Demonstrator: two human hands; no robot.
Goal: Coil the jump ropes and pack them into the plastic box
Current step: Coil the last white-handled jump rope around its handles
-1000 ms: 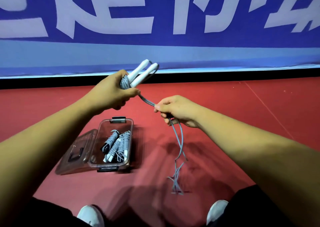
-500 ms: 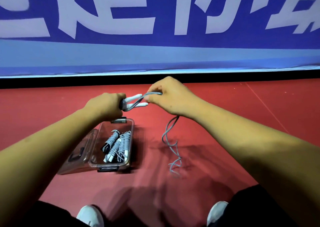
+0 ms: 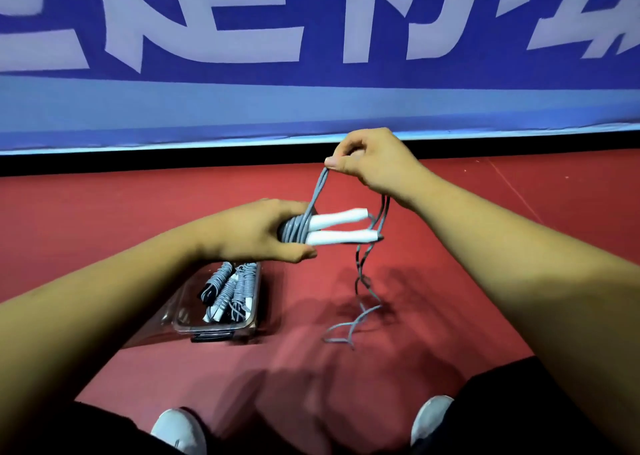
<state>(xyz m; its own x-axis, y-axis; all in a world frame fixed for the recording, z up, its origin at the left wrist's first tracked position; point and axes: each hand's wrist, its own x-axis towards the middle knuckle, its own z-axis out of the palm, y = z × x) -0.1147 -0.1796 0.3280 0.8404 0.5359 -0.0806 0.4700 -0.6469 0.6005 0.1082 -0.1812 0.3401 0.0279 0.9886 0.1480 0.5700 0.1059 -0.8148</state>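
A single wide-angle view comes from the person's head, facing forward and tilted down. Both bare forearms run in from the lower corners and fill much of the frame, so the left hand [image 3: 256, 229] and right hand [image 3: 374, 163] sit close to the lens near mid-frame. They are near enough that separate turns of the grey jump rope [image 3: 294, 229] they hold can be told apart. The tilt is steep enough to catch two white shoe tips [image 3: 180, 430] at the bottom edge. The clear plastic box [image 3: 221, 330] on the red floor [image 3: 104, 212] lies just beyond them. The blue banner with pale lettering [image 3: 311, 108] spans the top, its lower edge bowed by the lens.
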